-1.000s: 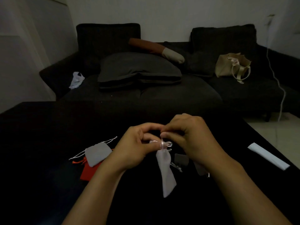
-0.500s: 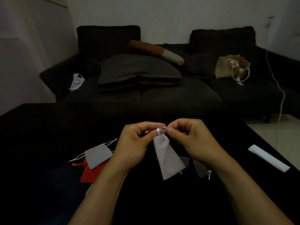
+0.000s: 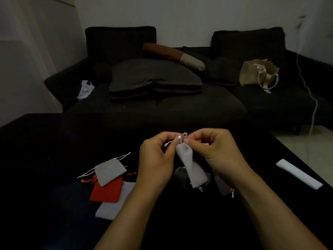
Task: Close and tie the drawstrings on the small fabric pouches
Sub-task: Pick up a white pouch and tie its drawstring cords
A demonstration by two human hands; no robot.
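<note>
Your left hand (image 3: 156, 160) and right hand (image 3: 214, 150) now pinch the cords higher above the worktop (image 3: 45, 150), and the pale pouch (image 3: 191, 167) neck looks cinched, so the knot is probably forming.

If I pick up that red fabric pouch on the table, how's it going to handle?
The flat red fabric pouch will probably be floppy: it lies limp under the grey fabric pouch. It looks empty, so likely very light. Lifting it may drag that grey pouch along, and its orange drawstrings would likely dangle.
</note>
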